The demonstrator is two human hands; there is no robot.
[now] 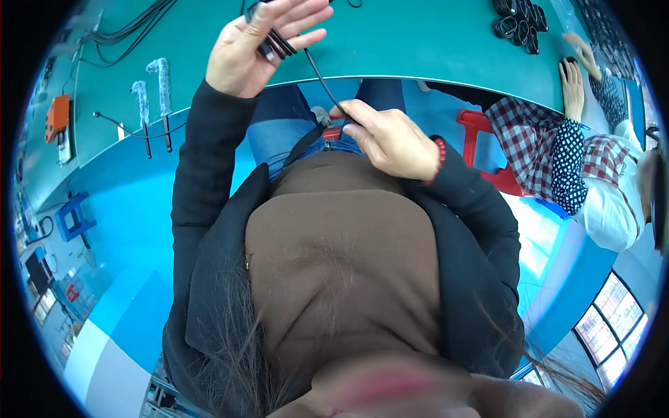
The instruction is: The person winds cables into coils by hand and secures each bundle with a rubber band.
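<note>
A thin black cable (320,78) runs between my two hands. Several turns of it form a small coil (277,46) at the fingers of my left hand (244,52), above the table edge. That hand has its palm up and fingers stretched, with the thumb over the coil and a dark connector end beside it. My right hand (394,139) is closer to my body, over my lap, its thumb and fingers pinching the cable. How the turns pass behind the left fingers is partly hidden.
The green table (411,49) bears several coiled black cables (519,24) at the far right and loose black cables (132,35) at the left. Two plastic-wrapped tools (164,90) lie near its left edge. A co-worker (592,153) sits at right by a red stool (474,139).
</note>
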